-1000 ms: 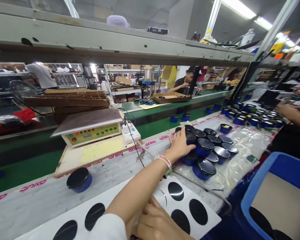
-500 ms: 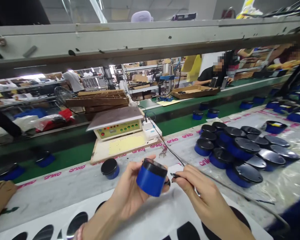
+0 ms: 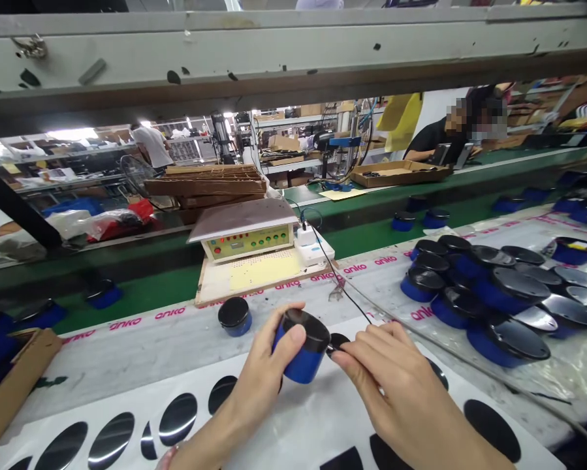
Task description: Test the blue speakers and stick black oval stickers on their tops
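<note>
My left hand (image 3: 268, 365) is wrapped round a short blue cylinder with a glossy black top (image 3: 307, 352), its thumb pressed on the near side. The cylinder is tilted, its top turned partly toward me. Close at its right, my right hand (image 3: 391, 372) pinches a small black piece (image 3: 331, 349), whose tip is at the cylinder's black rim. Whether they touch, I cannot tell. A thin black cable (image 3: 352, 297) runs from a white adapter (image 3: 309, 236) down to my right hand, where its end is hidden.
A similar blue cylinder (image 3: 235, 316) stands behind my left hand. Several more are grouped on the plastic sheet (image 3: 508, 287) at right. A white sheet with black ovals (image 3: 178, 418) lies below. Behind are a control box (image 3: 249, 235), a green conveyor (image 3: 356, 241) and a person (image 3: 435, 137).
My left thumb has come over the cylinder's near side, and the cylinder has turned so more of its top shows. My right hand has brought the black piece up to its rim.
</note>
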Demonstrator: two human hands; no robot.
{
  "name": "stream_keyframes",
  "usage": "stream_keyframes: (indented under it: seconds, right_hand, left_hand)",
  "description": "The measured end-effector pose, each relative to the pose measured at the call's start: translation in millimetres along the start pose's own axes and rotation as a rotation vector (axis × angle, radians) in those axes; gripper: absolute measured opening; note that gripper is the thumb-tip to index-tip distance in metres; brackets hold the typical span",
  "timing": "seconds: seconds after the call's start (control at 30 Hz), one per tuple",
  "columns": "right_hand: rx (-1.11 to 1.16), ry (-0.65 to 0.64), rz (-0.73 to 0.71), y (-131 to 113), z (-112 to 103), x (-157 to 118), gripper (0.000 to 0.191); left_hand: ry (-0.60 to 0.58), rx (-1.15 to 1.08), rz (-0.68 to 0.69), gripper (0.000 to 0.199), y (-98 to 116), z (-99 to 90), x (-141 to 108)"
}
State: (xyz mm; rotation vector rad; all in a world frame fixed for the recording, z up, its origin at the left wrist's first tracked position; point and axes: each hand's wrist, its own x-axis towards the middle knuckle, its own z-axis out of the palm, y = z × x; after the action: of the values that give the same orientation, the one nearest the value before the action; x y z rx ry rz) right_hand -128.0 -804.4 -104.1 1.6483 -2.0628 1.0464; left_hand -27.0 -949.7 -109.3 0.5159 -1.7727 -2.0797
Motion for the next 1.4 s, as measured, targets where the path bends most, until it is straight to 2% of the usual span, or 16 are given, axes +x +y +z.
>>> stream_keyframes:
  seconds: [0.1,0.2,0.27,0.33,0.47,0.57,0.73,0.83,0.9,1.0,1.07,1.13,1.2,1.3,1.37,1.4]
  right_hand:
    - [0.011,0.043,-0.007,-1,5,0,0.023]
    - [0.215,-0.052,0.093,5,12,-4,0.017]
    - [0.347,-0.133,0.174,12,18,-11,0.015]
    - [0.397,-0.119,0.206,18,24,-19,0.016]
    - [0.375,0.033,0.146,22,32,-32,0.015]
    - [0.339,0.066,0.082,21,33,-35,0.015]
    - [0.284,0.092,-0.008,21,30,-33,0.012]
    - [0.246,0.107,-0.029,23,28,-34,0.014]
    - [0.223,0.078,-0.037,24,28,-34,0.017]
    - [0.129,-0.024,-0.081,25,31,-33,0.019]
    - [0.015,-0.04,-0.117,28,32,-32,0.019]
    - [-0.089,0.026,-0.128,34,31,-32,0.018]
    - [-0.131,0.082,-0.115,42,28,-34,0.017]
    - [-0.071,0.059,-0.108,54,26,-42,0.015]
    - [-0.017,0.019,-0.098,58,29,-48,0.016]
    - [-0.005,-0.013,-0.08,60,32,-50,0.018]
  left_hand:
    - [-0.008,0.296,0.183,0.056,0,-4.2,-3]
    - [-0.026,0.572,0.342,0.064,1,-9.0,-5]
    - [-0.016,0.843,0.536,0.069,2,-10.5,-7]
    - [0.003,1.095,0.796,0.072,3,-9.6,-9]
    - [-0.011,1.288,1.238,0.048,13,-2.1,-14]
    - [-0.064,1.332,1.349,0.03,24,2.8,-17]
    - [-0.111,1.418,1.36,0.022,28,1.3,-16]
    - [-0.111,1.353,1.314,0.024,25,-3.9,-17]
    - [-0.138,1.306,1.164,0.033,24,-7.8,-18]
    - [-0.211,1.305,0.84,0.067,18,-13.1,-14]
    - [-0.239,1.274,0.684,0.074,7,-17.7,-4]
    - [-0.154,1.18,0.566,0.064,-7,-26.0,11]
    - [0.001,1.102,0.471,0.057,-19,-38.8,29]
    - [0.139,1.052,0.394,0.049,-23,-55.9,51]
    - [0.142,1.035,0.394,0.045,-16,-51.2,63]
    - [0.124,1.021,0.401,0.045,-11,-40.6,68]
